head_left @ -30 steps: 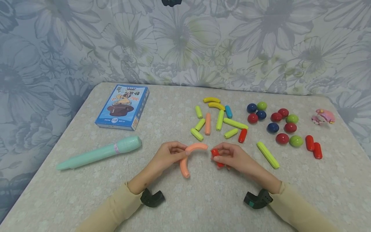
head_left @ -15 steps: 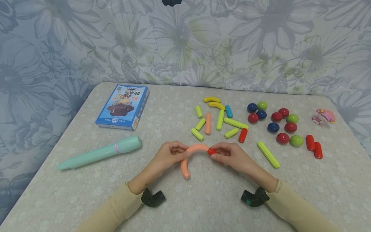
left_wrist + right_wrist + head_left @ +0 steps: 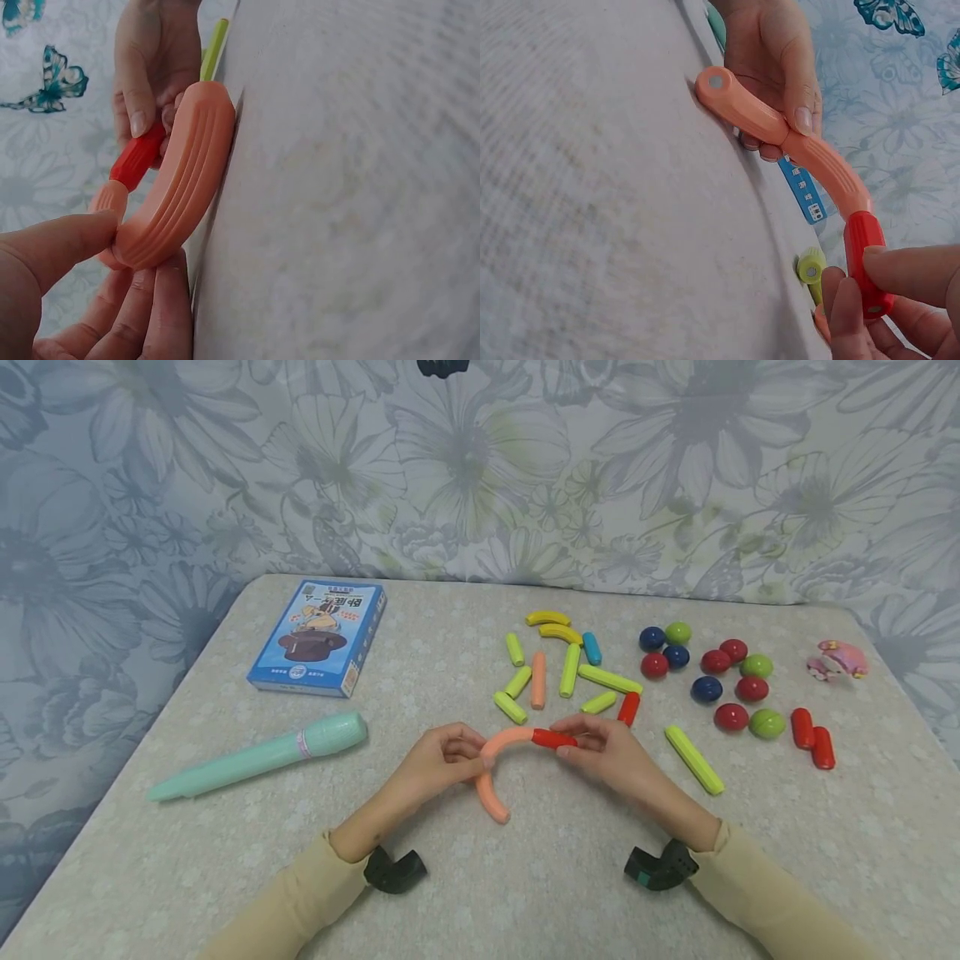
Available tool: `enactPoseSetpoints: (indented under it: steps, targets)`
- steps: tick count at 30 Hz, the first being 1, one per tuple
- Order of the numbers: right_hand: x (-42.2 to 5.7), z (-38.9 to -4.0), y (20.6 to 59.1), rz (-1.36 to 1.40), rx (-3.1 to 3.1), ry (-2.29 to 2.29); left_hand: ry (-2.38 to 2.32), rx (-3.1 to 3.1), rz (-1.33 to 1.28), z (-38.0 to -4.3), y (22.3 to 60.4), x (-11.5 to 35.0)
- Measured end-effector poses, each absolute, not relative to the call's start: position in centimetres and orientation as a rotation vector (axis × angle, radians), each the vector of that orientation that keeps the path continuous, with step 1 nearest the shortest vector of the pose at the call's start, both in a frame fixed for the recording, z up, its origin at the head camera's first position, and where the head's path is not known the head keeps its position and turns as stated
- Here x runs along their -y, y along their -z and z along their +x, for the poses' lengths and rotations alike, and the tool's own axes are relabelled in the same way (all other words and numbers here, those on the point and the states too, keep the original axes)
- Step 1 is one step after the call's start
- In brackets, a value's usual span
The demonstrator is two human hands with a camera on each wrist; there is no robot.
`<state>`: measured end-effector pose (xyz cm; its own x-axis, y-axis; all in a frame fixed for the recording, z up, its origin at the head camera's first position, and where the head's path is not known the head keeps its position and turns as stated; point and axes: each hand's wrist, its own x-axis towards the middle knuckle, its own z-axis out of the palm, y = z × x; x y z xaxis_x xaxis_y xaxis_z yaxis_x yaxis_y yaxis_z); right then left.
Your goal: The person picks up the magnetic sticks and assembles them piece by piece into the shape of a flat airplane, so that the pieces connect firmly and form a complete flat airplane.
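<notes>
Two curved orange rods (image 3: 491, 797) stand end to end as a C-shaped piece, and a short red rod (image 3: 553, 739) meets the end of the upper one. My left hand (image 3: 441, 758) pinches the orange rods at their joint between thumb and fingers. With thumb and fingertips, my right hand (image 3: 613, 753) holds the red rod by its outer part. In the right wrist view, the free end of the lower orange rod (image 3: 742, 105) and the free end of the red rod (image 3: 864, 262) each show a grey disc. Ridges run along the orange rod (image 3: 180, 180).
Behind the hands lie several lime rods (image 3: 570, 671), a straight orange rod (image 3: 537, 681), yellow curved rods (image 3: 560, 633) and a blue rod (image 3: 592, 648). Coloured balls (image 3: 707, 690), red rods (image 3: 802, 729) and a pink figurine (image 3: 840, 660) are rightward. Leftward are a blue box (image 3: 315, 635) and mint pen-shaped object (image 3: 258, 756).
My right hand has brought the red rod leftward to the orange rod's end, then shifted its grip outward, showing more red. The lower orange rod has swung slightly right.
</notes>
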<state>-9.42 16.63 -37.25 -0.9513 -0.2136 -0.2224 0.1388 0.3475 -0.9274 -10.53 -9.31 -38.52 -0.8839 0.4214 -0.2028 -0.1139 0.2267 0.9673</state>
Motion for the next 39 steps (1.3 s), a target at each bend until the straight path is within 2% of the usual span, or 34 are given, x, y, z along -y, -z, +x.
enactPoseSetpoints:
  steps: [13, 24, 34, 39]
  targets:
    - [-16.6, -9.9, 37.3, 0.081, -2.275, 1.730, -1.669, -2.100, 0.328, -10.6, 38.7, 9.5]
    - [-16.0, -10.0, 37.6, 0.058, -2.186, 1.812, -1.528, -2.132, 0.337, -11.3, 37.8, 8.7]
    - [-15.1, -9.9, 37.5, 0.055, -2.146, 1.790, -1.556, -2.125, 0.461, -12.7, 37.8, 6.9]
    - [-16.1, -9.6, 37.3, -0.013, -2.160, 1.787, -1.542, -2.156, 0.422, -12.8, 38.1, 6.8]
